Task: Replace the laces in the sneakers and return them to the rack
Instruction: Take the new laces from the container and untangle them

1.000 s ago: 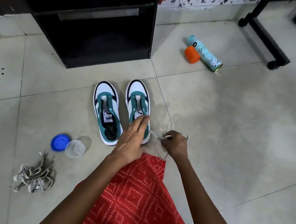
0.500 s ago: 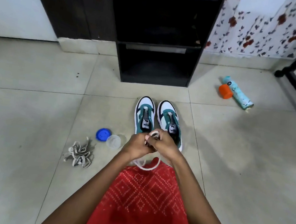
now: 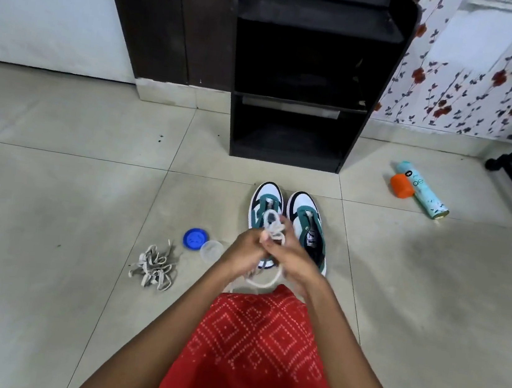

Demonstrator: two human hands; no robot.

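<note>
fig. head view, lacing stage. white lace [image 3: 273, 231] is bunched into a small tangle between both hands, with one loop hanging below the wrists toward the lap. l. hand [image 3: 242, 250] and r. hand [image 3: 293, 260] meet thumb to thumb, fingers curled in and pinching the lace; neither holds anything else. sneakers [image 3: 309, 221], white w/ teal panels, stand side by side on the floor just beyond the knuckles, toes pointing away; the one past the l. hand is partly hidden by the fingers. eyelet rows look bare, bar a pale spot near each toe, too small to tell. black rack [image 3: 294, 140] stands farther out, straight ahead of the hands, and the shelves that show carry nothing. grey old laces [image 3: 155, 268] lie heaped well outside the l. forearm; a blue lid [image 3: 195, 239] and clear cup [image 3: 211, 250] sit between that heap and the l. hand. a spray can [image 3: 424, 191] and orange cap [image 3: 401, 186] lie far out past the r. hand. red patterned garment [image 3: 256, 356] covers the lap.

progress (judged): old laces appear removed; the new lace is being sorted, threading not yet begun on either shoe; both lacings and the return to the rack remain.
</note>
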